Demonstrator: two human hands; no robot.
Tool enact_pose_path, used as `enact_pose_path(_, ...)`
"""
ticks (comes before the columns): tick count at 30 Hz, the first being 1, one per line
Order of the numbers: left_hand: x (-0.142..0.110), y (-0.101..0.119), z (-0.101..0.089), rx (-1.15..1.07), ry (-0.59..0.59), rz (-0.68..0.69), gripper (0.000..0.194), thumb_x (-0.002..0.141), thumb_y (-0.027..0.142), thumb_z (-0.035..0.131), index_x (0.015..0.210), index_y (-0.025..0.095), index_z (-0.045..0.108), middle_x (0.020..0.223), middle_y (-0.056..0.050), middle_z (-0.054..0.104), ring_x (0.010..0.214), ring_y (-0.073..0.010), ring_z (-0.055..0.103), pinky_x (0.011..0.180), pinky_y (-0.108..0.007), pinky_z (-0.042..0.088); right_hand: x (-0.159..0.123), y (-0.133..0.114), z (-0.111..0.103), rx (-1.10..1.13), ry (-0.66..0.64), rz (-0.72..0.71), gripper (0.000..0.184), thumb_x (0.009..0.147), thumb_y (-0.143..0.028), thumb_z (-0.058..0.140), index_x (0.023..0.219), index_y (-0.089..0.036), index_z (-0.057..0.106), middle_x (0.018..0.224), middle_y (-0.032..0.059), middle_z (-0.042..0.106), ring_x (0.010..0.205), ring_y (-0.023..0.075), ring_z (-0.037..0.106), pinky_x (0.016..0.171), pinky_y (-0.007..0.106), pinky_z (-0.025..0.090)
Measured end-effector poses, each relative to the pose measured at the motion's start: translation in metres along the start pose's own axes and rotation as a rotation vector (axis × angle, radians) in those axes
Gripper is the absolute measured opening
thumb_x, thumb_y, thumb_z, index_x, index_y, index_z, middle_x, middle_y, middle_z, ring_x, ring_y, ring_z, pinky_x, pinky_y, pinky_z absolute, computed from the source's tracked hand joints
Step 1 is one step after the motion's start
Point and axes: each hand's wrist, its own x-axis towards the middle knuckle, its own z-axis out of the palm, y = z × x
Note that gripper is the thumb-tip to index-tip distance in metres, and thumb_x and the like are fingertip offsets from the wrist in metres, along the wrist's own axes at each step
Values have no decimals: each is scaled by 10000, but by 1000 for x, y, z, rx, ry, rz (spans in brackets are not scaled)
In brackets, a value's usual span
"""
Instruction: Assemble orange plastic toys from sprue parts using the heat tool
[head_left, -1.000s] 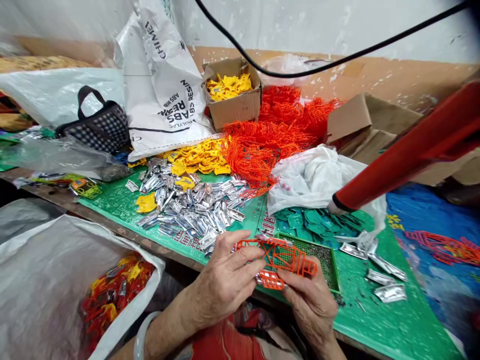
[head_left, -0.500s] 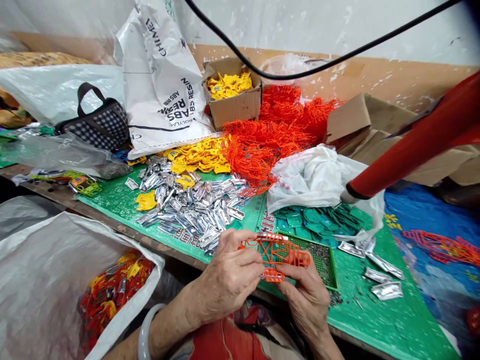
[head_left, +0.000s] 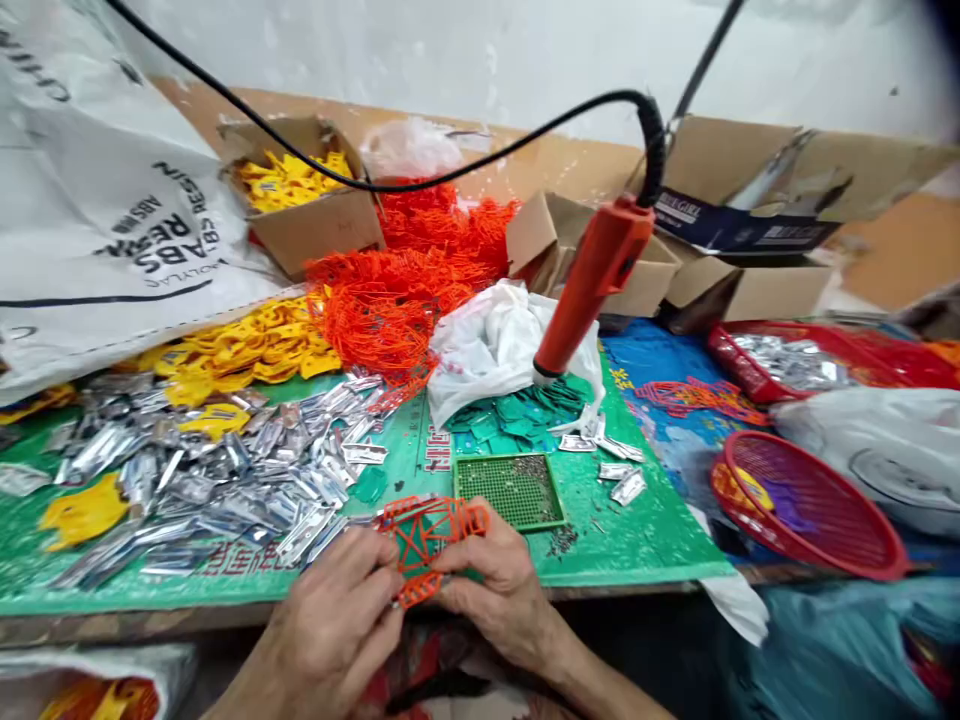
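Observation:
Both hands hold one orange openwork plastic frame [head_left: 421, 535] above the table's front edge. My left hand [head_left: 337, 610] is closed on its left end, fingers curled, and hides that end. My right hand [head_left: 495, 590] pinches its right side between thumb and fingers. Just beyond the right hand lies a green mesh tray [head_left: 480, 492] with small dark screws at one side. Silver metal plates [head_left: 232, 470] lie heaped left of the frame. Behind the tray are flat green plastic pieces [head_left: 510, 422]. A red-orange electric screwdriver [head_left: 589, 285] hangs tip down above them.
Yellow plastic parts [head_left: 247, 345] and tangled orange frames [head_left: 390, 305] are piled behind. A white plastic bag [head_left: 487, 335] and a carton [head_left: 322, 230] stand there too. Red baskets [head_left: 810, 500] are at the right. A black cable [head_left: 450, 185] loops across above the table.
The view has swung to the right, bringing the whole screwdriver and the red baskets into sight. Both hands keep hold of the orange frame.

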Motion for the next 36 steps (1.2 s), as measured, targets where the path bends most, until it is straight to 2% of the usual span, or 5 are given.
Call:
enact_pose_path(16,4,3,2,-424,-248,-209,244,888,197,569,962,282,786,690,12,691,626,-129,646,595,-154,532,-6,-13,7,60,-40,122,225,835,-411,715,784,-199,770,801,7,534,767,133,529,672,265,443)
enact_pose_path(23,5,0,-4,-561,-226,-391,281,895,292,594,1094,347,783,847,-37,775,742,-217,721,714,-287,606,42,-7,-57,-431,-278,-8,366,969,-323,523,1312,-211,590,914,37,601,838,164,550,759,299,475)
enact_pose_path(28,1,-3,-8,-553,-151,-439,260,875,298,617,1051,364,798,762,-10,767,693,-207,718,648,-244,602,92,16,-76,-1002,-816,-212,460,881,-57,484,1261,-280,614,1396,70,539,1123,272,449,845,409,412)
enact_pose_path(31,-7,-7,-9,-547,-78,-479,259,839,303,658,1039,396,794,817,6,794,719,-218,734,660,-237,608,105,18,-67,-1061,-1066,-262,343,870,-88,524,1125,-268,667,1301,56,599,1133,287,430,814,412,375)
enact_pose_path(36,-16,-12,-9,-569,-30,-569,233,811,329,686,998,402,803,742,8,785,651,-218,720,593,-235,605,122,18,-64,-1057,-1138,-240,194,890,-101,525,923,-208,683,1035,61,658,989,233,485,772,375,344)
